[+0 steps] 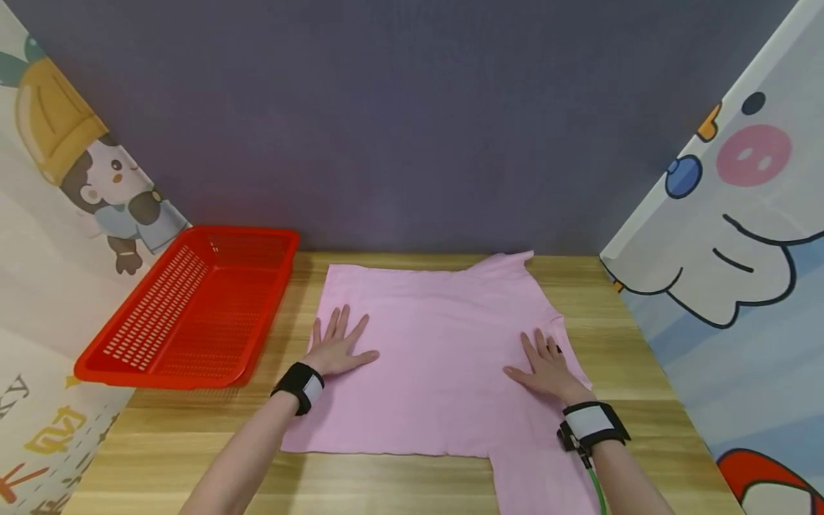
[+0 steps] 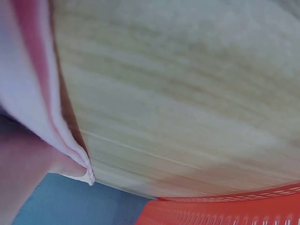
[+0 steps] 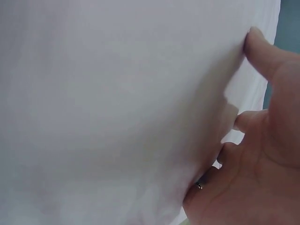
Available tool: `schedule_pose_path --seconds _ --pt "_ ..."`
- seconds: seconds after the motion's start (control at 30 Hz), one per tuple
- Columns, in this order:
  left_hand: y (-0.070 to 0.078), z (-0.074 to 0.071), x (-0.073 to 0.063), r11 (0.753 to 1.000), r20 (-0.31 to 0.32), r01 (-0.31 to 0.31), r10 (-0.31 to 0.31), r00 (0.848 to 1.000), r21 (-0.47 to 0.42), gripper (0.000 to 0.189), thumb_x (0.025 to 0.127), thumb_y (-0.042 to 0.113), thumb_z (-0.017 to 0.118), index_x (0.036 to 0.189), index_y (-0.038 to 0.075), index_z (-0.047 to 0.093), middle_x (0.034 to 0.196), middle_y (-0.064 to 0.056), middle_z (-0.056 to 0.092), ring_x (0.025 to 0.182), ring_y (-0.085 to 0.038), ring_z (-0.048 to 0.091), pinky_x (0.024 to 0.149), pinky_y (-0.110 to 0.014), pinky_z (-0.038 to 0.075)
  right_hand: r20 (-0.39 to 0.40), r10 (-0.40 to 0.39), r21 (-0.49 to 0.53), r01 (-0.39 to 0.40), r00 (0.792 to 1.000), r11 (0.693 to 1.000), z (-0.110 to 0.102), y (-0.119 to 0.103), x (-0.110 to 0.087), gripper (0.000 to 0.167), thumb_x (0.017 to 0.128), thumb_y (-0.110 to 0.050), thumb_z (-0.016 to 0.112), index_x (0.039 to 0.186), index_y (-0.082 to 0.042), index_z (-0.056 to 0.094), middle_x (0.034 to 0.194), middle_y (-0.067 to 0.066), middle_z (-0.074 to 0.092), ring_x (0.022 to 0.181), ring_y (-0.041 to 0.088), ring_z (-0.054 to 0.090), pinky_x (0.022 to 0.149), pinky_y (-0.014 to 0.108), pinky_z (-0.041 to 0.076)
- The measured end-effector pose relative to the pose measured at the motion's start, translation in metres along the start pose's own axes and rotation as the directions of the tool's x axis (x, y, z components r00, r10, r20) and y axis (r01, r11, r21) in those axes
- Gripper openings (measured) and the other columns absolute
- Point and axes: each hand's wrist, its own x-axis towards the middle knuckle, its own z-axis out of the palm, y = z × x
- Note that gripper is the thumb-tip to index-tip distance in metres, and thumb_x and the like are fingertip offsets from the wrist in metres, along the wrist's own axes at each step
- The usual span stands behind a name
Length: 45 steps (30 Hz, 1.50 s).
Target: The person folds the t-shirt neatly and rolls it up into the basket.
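Observation:
A pink T-shirt (image 1: 425, 350) lies spread on its side, hem to the left, one sleeve at the far edge and the other reaching toward the near edge. On its left part rests my left hand (image 1: 336, 353), palm down with fingers spread. My right hand (image 1: 546, 372) lies on the cloth near the neckline, its fingers apart too; a small dark mark shows beside its fingertips. In the right wrist view the fingertips and thumb (image 3: 260, 49) touch the pale cloth (image 3: 103, 103). The left wrist view catches the shirt's layered edge (image 2: 56, 108) beside part of the hand.
A red perforated plastic basket (image 1: 219, 381) stands left of the shirt on the wood-grain table (image 1: 386, 486). Behind rises a dark grey panel (image 1: 412, 129). Cartoon-printed sheets flank both sides. A green cable (image 1: 597, 490) runs from the right wristband (image 1: 592, 420).

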Motion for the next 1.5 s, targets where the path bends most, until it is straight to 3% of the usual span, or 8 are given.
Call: schedule_pose_path --seconds 0.67,0.83,0.93,1.03,1.2,1.27,1.37,1.5 --pt "0.02 -0.004 0.006 0.999 0.026 -0.019 0.018 1.0 0.027 0.095 0.09 0.074 0.047 0.163 0.025 0.011 0.169 -0.018 -0.016 0.156 -0.041 -0.017 0.115 -0.068 -0.023 0.002 0.04 0.028 -0.04 0.999 0.999 -0.012 0.009 -0.011 0.103 0.094 -0.055 0.06 0.156 0.01 0.009 0.158 0.043 -0.011 0.145 0.064 -0.012 0.115 0.077 0.001" --pt "0.021 -0.005 0.003 0.993 -0.052 -0.092 0.096 0.994 0.069 0.089 0.094 0.067 0.05 0.161 0.018 0.02 0.169 -0.021 -0.005 0.157 -0.041 -0.01 0.117 -0.068 -0.02 -0.037 0.026 0.026 -0.025 0.999 0.999 -0.015 0.007 -0.015 0.1 0.095 -0.053 0.059 0.156 0.009 0.012 0.16 0.041 -0.007 0.145 0.065 -0.009 0.115 0.077 0.003" --pt "0.022 -0.005 -0.011 0.976 -0.127 -0.175 0.192 0.973 0.132 0.079 0.096 0.058 0.055 0.158 0.014 0.032 0.168 -0.023 0.013 0.157 -0.042 0.003 0.12 -0.068 -0.011 -0.092 -0.012 -0.009 0.011 0.996 1.0 -0.015 0.004 -0.022 0.092 0.096 -0.049 0.06 0.154 0.011 0.02 0.159 0.042 0.003 0.144 0.067 0.001 0.116 0.075 0.011" --pt "0.019 -0.004 -0.033 0.947 -0.185 -0.26 0.294 0.938 0.188 0.064 0.095 0.046 0.063 0.146 0.009 0.049 0.154 -0.022 0.042 0.149 -0.042 0.028 0.123 -0.065 0.005 -0.202 -0.083 -0.058 0.072 0.976 0.996 -0.016 0.005 -0.036 0.074 0.096 -0.036 0.065 0.146 0.012 0.039 0.155 0.042 0.026 0.142 0.064 0.023 0.114 0.072 0.025" --pt "0.005 0.003 -0.071 0.904 -0.238 -0.367 0.414 0.879 0.218 0.028 0.09 0.031 0.075 0.112 0.017 0.065 0.113 -0.004 0.059 0.114 -0.027 0.051 0.109 -0.051 0.039 -0.322 -0.236 -0.161 0.192 0.917 0.968 -0.017 0.021 -0.064 0.035 0.085 -0.013 0.076 0.115 0.004 0.068 0.115 0.023 0.067 0.11 0.04 0.064 0.098 0.055 0.05" --pt "-0.001 0.004 -0.084 0.89 -0.234 -0.397 0.444 0.865 0.224 0.019 0.088 0.028 0.077 0.103 0.021 0.067 0.104 0.003 0.059 0.106 -0.02 0.051 0.098 -0.045 0.043 -0.287 -0.23 -0.15 0.193 0.93 0.97 -0.017 0.028 -0.072 0.02 0.084 -0.01 0.077 0.102 -0.002 0.071 0.094 0.008 0.068 0.088 0.023 0.065 0.082 0.04 0.055" --pt "-0.01 0.004 -0.098 0.866 -0.21 -0.432 0.485 0.849 0.253 0.015 0.087 0.028 0.078 0.097 0.027 0.067 0.098 0.012 0.058 0.1 -0.012 0.05 0.092 -0.04 0.044 -0.173 -0.161 -0.066 0.152 0.972 0.986 -0.018 0.034 -0.081 0.008 0.085 -0.009 0.075 0.092 -0.011 0.07 0.076 -0.006 0.057 0.068 0.006 0.05 0.061 0.025 0.044" --pt "-0.016 0.001 -0.11 0.82 -0.174 -0.506 0.558 0.811 0.27 0.012 0.086 0.03 0.078 0.093 0.029 0.069 0.093 0.016 0.058 0.093 -0.007 0.051 0.087 -0.034 0.046 -0.045 -0.135 0.018 0.135 0.99 0.991 -0.02 0.038 -0.086 0.008 0.086 -0.006 0.072 0.088 -0.013 0.067 0.071 -0.006 0.05 0.063 0.001 0.042 0.056 0.021 0.036"
